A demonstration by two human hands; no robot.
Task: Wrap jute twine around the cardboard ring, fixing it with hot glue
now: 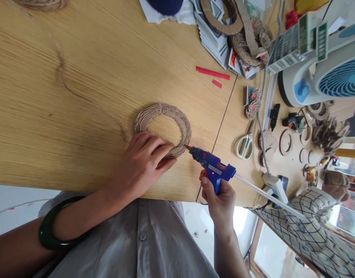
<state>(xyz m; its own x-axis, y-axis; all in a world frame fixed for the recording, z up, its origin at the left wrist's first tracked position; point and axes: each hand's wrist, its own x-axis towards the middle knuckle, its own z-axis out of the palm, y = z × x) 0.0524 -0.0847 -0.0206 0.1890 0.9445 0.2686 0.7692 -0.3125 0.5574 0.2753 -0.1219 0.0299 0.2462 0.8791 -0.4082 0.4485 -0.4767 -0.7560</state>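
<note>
A corrugated cardboard ring [163,109] lies on the wooden table [87,50] near its front edge. My left hand [146,160] pinches the ring's near side, with the fingers over the band and the thumb along its outer edge. In my right hand [219,193] is a blue hot glue gun [213,164], gripped by its handle, its small red light lit. The nozzle points left, at or very close to the ring's right outer edge. A long clear glue stick [261,191] sticks out of the gun's back. Loose twine [87,99] trails across the table toward the ring.
Two red strips [213,73] lie beyond the ring. Scissors [245,146] and cardboard flowers [253,106] are to the right, near a white cable [263,131] and power strip [275,187]. A fan [325,69] stands far right. Playing cards [212,42] and cardboard rings [222,29] are at the back.
</note>
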